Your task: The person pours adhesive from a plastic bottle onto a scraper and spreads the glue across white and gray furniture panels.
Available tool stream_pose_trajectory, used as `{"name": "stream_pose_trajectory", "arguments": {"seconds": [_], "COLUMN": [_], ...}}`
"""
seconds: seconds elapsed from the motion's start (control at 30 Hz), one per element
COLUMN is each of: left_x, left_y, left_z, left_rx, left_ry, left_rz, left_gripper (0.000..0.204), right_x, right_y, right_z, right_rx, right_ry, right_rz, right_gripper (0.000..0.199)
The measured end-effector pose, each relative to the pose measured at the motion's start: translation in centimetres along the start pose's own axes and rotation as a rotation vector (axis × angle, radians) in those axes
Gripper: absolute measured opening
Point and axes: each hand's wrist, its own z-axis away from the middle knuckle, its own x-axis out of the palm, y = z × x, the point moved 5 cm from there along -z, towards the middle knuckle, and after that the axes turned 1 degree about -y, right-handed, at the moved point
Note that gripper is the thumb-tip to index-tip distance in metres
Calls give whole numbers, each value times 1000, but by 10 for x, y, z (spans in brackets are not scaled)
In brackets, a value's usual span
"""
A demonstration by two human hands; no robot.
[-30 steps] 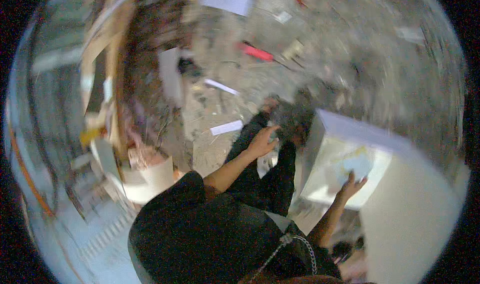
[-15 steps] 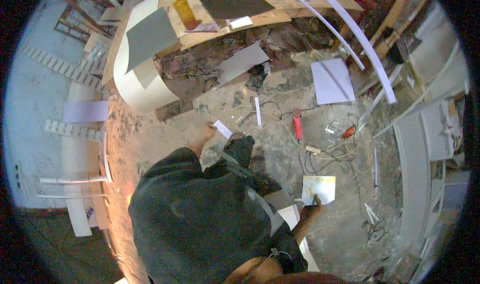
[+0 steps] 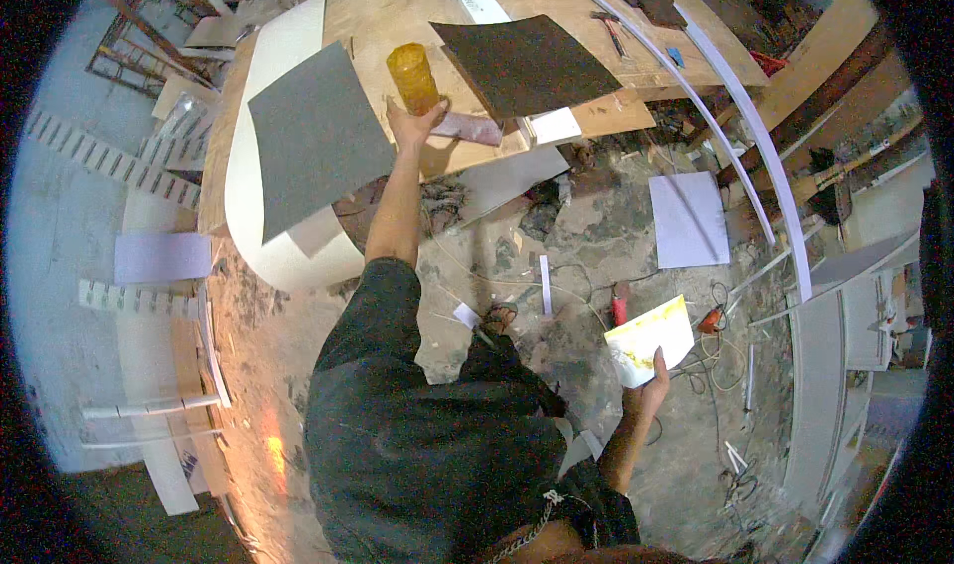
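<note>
Can't really see the left hand (image 3: 415, 125) fingers, they're tucked behind the amber jar (image 3: 412, 77). Small tools right of that jar are too tiny to make out.

A carpentry workshop: plywood workbench (image 3: 397, 17), sandpaper sheets (image 3: 313, 137), offcuts on the floor (image 3: 497, 266)

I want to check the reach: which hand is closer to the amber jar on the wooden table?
Left. The left hand reaches up to the amber jar and touches its base; the right hand is far below, holding a yellow-white sheet.
</note>
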Motion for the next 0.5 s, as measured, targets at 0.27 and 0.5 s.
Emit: {"name": "stream_pose_trajectory", "arguments": {"seconds": [0.27, 0.5], "left_x": [8, -85], "left_y": [24, 193], "left_z": [-76, 22], "left_rx": [-29, 597], "left_ry": [-217, -916], "left_rz": [371, 543], "left_gripper": [85, 72], "right_x": [63, 92], "right_y": [21, -49], "right_z": [-17, 1], "right_rx": [-229, -383], "right_ry": [206, 227], "right_rz": [462, 879], "right_gripper": [63, 39]}}
